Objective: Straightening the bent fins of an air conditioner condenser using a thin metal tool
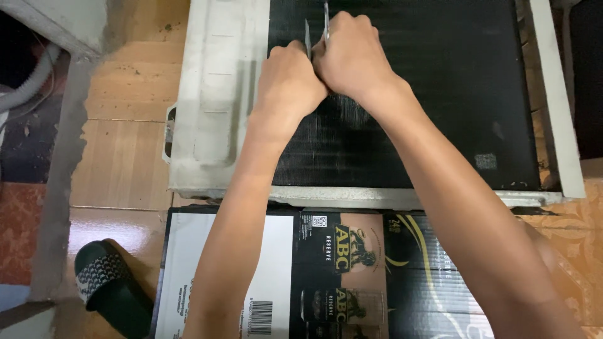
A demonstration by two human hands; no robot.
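Observation:
A grey-cased air conditioner unit (213, 113) lies flat on the floor with its black finned coil (452, 94) facing up. Both my hands meet over the upper middle of the coil. My left hand (286, 81) is closed around a thin flat metal tool (308, 36) that stands upright against the fins. My right hand (352, 56) presses against the left one and grips a second thin metal blade (326, 16). A patch of fins just below my hands looks scratched and pale (352, 116).
A flattened black and white cardboard box (264, 276) lies under my forearms in front of the unit. A dark patterned slipper (103, 282) sits at lower left on the wooden floor (119, 157). A grey hose (28, 81) runs along the left edge.

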